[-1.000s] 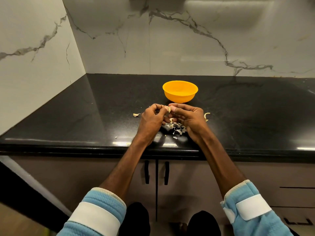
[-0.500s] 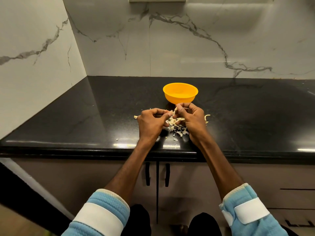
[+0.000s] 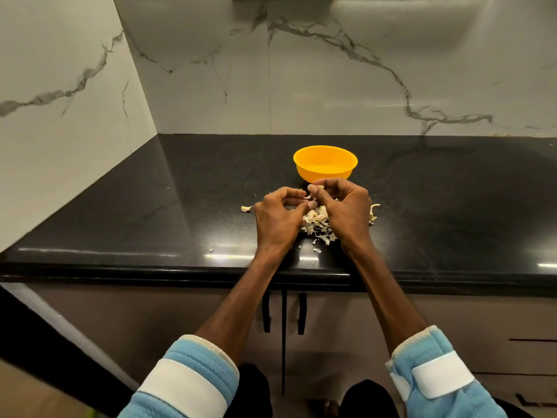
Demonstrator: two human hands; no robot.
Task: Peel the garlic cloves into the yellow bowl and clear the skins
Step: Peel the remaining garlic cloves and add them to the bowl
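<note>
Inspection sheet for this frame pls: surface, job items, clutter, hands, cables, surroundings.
Surface: black countertop, glossy, with small skin flecks near its front edge.
Job's things: yellow bowl upright, no cloves discernible inside; skin pile in front of it.
Clutter: one stray skin left of the pile, another to its right.
Hands: right hand pinches a small pale piece, likely a garlic clove; left hand has curled fingers beside it, hold unclear.
Cables: nothing seen.
Surroundings: marble-look wall; cabinet doors with black handles below.
</note>
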